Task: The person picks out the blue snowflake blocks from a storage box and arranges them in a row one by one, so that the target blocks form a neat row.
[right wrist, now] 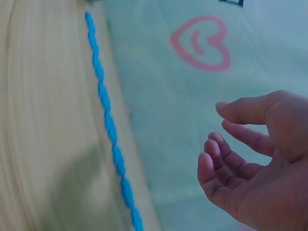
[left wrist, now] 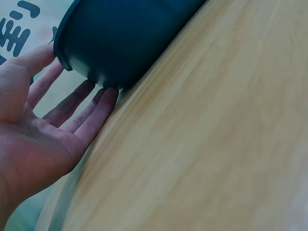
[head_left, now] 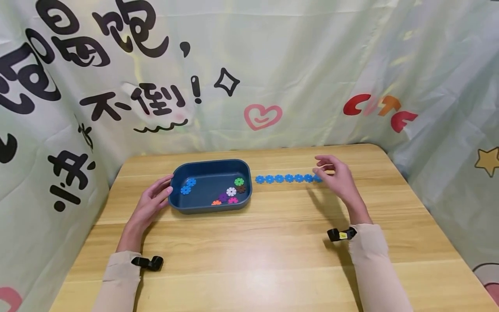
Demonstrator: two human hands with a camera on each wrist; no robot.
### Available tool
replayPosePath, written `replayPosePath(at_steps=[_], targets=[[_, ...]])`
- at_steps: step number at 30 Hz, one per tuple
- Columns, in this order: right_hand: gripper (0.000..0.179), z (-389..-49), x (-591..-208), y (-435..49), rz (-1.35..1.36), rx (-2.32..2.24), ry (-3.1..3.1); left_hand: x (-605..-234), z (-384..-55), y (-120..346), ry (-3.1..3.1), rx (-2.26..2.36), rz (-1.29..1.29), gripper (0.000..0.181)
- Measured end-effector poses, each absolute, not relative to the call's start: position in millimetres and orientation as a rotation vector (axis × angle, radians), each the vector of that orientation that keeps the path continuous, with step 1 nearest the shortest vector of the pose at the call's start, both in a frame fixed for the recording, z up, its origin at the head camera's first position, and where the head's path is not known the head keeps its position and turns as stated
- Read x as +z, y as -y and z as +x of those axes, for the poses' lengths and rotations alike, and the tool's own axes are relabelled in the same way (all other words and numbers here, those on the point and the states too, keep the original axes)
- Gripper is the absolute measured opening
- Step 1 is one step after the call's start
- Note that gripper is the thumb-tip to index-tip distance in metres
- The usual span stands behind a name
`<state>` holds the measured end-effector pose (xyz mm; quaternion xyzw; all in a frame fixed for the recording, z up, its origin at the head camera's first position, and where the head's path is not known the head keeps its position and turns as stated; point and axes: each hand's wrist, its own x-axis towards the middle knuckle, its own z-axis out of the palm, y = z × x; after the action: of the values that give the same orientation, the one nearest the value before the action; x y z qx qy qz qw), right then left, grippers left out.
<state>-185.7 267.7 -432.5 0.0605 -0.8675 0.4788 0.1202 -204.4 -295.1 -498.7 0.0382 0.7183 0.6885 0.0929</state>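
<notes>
A dark blue rectangular tray [head_left: 210, 209] stands on the table, left of centre. My left hand [head_left: 150, 201] is at its left end; the left wrist view shows the fingertips [left wrist: 111, 94] against the outer wall and the thumb up by the rim. Inside lie two blue snowflake discs [head_left: 188, 186] at the left, with green, white, brown, purple, pink and orange ones toward the right. A straight row of several blue snowflake discs [head_left: 289, 178] runs rightward from the tray. Over the row's right end hovers my right hand [head_left: 340, 181], fingers loosely bent, nothing held; it hides part of the last disc.
The wooden table [head_left: 249, 255] has a rounded far edge just behind the row and tray. A printed curtain [head_left: 304, 65] hangs close behind it and along both sides. Black straps with small cameras [head_left: 338, 235] sit on both wrists.
</notes>
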Motion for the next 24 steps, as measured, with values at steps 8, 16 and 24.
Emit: replayPosePath(at_steps=[8, 16, 24], targets=[[0.042, -181.3, -419.2, -236.2, 0.249, 1.474, 2.514, -498.9, -204.0, 293.9, -2.146, 2.025, 0.091, 0.057], [0.039, -183.9, -416.2, -200.4, 0.341, 1.492, 2.541, -498.8, -202.1, 293.8, -2.116, 2.054, 0.102, 0.057], [0.036, -191.0, -417.5, -159.8, 0.445, 1.551, 2.511, -498.7, -202.0, 292.9, -2.123, 2.052, 0.117, 0.058]])
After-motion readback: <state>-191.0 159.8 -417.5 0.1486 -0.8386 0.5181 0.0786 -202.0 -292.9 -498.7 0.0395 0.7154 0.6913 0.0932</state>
